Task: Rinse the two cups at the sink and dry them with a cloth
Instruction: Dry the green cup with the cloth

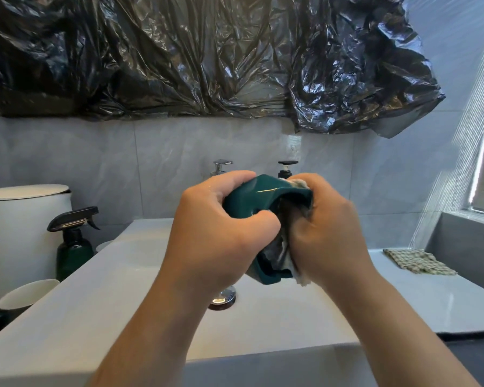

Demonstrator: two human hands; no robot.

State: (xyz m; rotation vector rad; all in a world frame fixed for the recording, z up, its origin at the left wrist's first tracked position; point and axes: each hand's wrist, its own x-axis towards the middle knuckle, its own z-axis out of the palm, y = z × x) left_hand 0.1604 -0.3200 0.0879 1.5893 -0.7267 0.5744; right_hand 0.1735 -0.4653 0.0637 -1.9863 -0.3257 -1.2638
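Two hands over sink [263, 325], left hand [221, 230] gripping green cup [252, 196], right hand [324, 230] cloth [284, 247]

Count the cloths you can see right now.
2. One cloth is bunched in the right hand, pushed into the green cup held by the left hand. A checked cloth lies on the counter at right.

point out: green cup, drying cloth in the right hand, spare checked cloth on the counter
green cup [252, 195]: head view, on its outer wall beside the left hand's fingers
drying cloth [284, 247]: head view, on the bunched part at the cup's mouth
checked cloth [418, 261]: head view, middle of the folded fabric
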